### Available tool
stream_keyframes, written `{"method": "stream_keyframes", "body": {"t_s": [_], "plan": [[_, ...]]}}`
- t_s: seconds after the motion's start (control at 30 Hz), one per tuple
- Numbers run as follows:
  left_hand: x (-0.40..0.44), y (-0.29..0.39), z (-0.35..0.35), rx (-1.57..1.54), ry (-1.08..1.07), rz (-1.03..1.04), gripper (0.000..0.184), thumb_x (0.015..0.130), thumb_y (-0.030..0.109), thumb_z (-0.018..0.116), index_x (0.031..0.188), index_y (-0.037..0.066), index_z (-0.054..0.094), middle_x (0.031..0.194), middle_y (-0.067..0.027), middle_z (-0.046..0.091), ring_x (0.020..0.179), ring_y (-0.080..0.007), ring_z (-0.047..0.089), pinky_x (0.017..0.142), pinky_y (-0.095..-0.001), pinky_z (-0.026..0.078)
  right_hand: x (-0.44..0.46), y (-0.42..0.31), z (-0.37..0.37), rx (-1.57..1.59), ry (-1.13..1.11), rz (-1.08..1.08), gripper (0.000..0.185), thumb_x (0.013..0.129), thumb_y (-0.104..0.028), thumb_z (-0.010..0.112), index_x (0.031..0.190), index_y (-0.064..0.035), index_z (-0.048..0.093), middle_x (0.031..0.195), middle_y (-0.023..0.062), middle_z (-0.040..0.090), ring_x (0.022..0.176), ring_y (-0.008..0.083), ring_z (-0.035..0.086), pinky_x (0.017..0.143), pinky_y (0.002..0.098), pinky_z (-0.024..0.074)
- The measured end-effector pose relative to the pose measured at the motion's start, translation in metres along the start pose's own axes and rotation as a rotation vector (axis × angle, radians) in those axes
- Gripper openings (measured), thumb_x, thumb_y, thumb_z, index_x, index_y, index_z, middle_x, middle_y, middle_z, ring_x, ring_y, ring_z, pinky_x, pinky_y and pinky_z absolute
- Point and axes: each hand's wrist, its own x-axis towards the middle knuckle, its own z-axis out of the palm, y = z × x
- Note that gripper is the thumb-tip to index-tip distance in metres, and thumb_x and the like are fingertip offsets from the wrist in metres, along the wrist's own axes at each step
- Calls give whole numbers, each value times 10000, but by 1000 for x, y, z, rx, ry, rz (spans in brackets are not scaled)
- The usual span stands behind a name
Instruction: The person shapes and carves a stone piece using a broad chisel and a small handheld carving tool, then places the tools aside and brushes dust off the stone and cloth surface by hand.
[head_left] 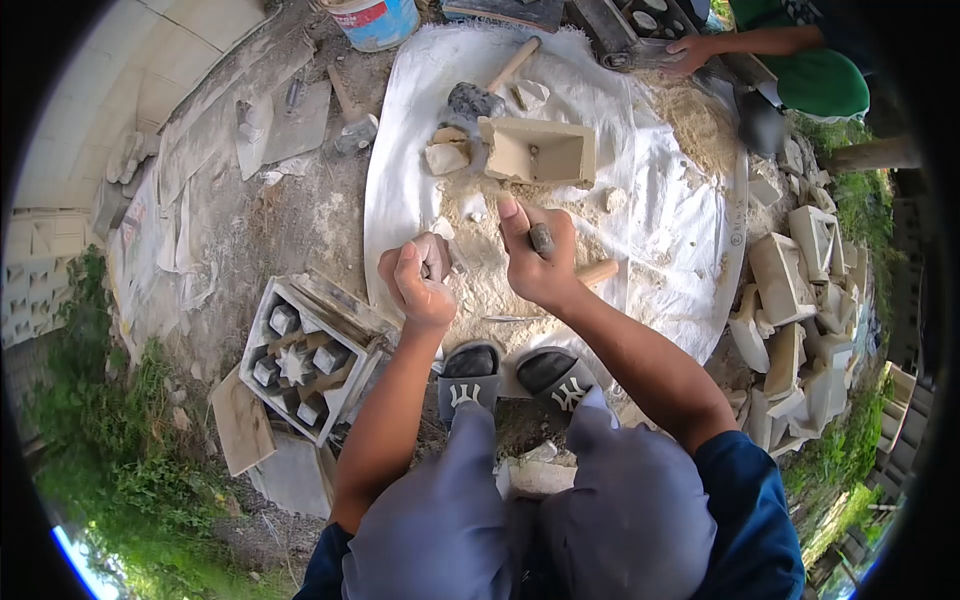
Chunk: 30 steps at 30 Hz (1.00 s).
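My left hand [420, 285] is closed in a fist above the white sheet, wrapped round something I cannot make out. To its right, my right hand [545, 260] grips a grey rod-like tool [541, 238], its rounded end showing above the fist and the rest hidden. Just beyond my hands stands a pale hollow block [538, 152], its open box side toward me. By my right wrist a wooden handle [598, 272] shows partly. A thin metal strip [515, 318] lies nearer my feet.
A hammer [480, 100] lies on the dusty white sheet [410, 120], another hammer [355, 128] left of it. A mould with a star centre [300, 360] sits lower left. Broken blocks [785, 280] pile up right. Another person's hand [690, 52] is upper right, near a bucket-green object [825, 85].
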Motion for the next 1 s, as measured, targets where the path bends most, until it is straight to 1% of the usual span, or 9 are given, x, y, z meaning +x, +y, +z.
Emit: {"method": "stream_keyframes", "body": {"t_s": [0.17,0.2,0.3,0.43,0.57,0.67,0.73,0.83,1.0], "plan": [[-8,-28,-14,624,191,165,123,985,102,464,988,-14,505,630,-72,431,446,-181,381,454,-345,358,8,-17,20,-17,-45,-31,435,992,-176,559,604,1,472,497,171,413,424,271,314,430,385,315],[-14,-34,-30,-58,33,-127,147,967,92,498,1049,-30,510,718,-94,474,569,-208,462,548,-352,407,4,-27,15,11,-74,-99,424,985,-160,566,605,4,474,497,176,420,425,300,325,432,388,317],[-57,-20,-22,81,62,-378,170,942,78,547,1036,-51,488,804,-121,514,681,-237,549,630,-365,459,-5,3,17,-26,-78,-37,437,994,-172,549,601,1,467,483,157,410,412,272,319,422,393,305],[-22,-7,-17,456,75,111,127,959,-4,496,1081,-41,481,781,-121,502,656,-214,519,630,-349,463,1,-11,20,84,-32,23,448,1002,-171,533,595,2,462,480,148,400,406,243,315,419,387,300],[-5,15,-3,540,139,119,107,979,63,503,986,-8,424,662,-101,463,504,-186,430,527,-341,431,-6,-16,16,-15,-91,-23,450,1006,-177,535,601,5,462,479,142,393,417,209,308,424,375,296],[13,23,-8,-356,45,-649,458,1002,286,381,619,39,341,501,-37,286,424,-138,319,447,-311,296,-7,-26,18,57,-107,18,437,1001,-173,542,610,7,473,482,151,400,418,210,317,428,378,300],[11,22,11,117,283,-318,510,990,338,352,571,55,285,491,-31,262,427,-137,308,446,-308,261,-14,-17,22,34,-100,-4,435,1002,-178,547,615,8,476,483,145,394,426,195,315,429,373,300],[-51,-4,-13,-98,31,-377,393,1011,232,390,680,22,421,547,-46,345,450,-133,315,430,-303,261,-17,-3,21,-40,-109,-8,434,1008,-190,544,628,10,485,485,126,387,441,167,319,430,364,300],[-16,24,5,212,239,-182,384,1002,222,393,692,5,456,532,-31,315,461,-108,293,420,-284,237,-30,-17,20,41,-133,14,432,1012,-196,538,636,10,487,496,113,400,449,153,331,436,356,301]]}}
